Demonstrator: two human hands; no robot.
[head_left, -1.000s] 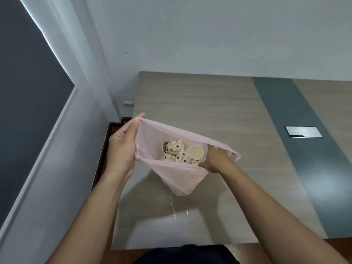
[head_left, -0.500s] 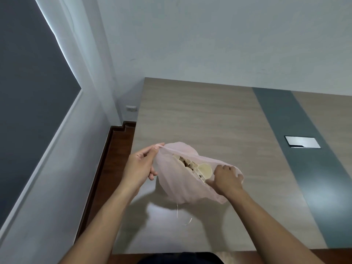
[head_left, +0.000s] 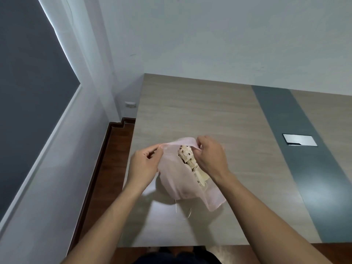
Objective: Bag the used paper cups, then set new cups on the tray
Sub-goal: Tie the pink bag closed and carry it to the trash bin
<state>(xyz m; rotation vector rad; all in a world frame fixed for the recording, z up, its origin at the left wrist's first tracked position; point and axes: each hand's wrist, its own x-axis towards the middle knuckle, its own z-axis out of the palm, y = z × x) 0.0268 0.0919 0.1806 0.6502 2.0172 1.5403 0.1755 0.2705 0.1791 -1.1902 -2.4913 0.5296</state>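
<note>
I'm standing at the near edge of a wood-grain table (head_left: 200, 111) with a wide grey-green band (head_left: 297, 149) running down its right part, and a silver flip-up cover plate (head_left: 300, 140) is set flush into that band. The tabletop runs back to a plain pale wall (head_left: 209, 35). To my left a strip of dark reddish wooden floor (head_left: 106, 164) shows beside the table, then a white frame around a large dark pane (head_left: 28, 82); one small white wall socket (head_left: 130, 104) sits low in the corner.

There is one bag, a thin pink one (head_left: 176, 180), and I hold it over the table with two hands. The used paper cups (head_left: 187, 156) are inside it, cream with brown dots; they are crushed together, so I cannot count them exactly, but at least two show through the opening. Two thin pale threads (head_left: 182, 210) dangle from the bag's bottom.

My left hand (head_left: 143, 167) has thumb and fingers pinched on the left end of the bag's rim. My right hand (head_left: 210, 159) has its fingers curled tight on the rim's right side, just beside the cups.

Half a second ago the mouth was wider, with my hands further apart and the right one lower, at the bag's right edge. Now the hands are closer together, the rim is pulled into a narrow band between them, and less of the cups shows.
</note>
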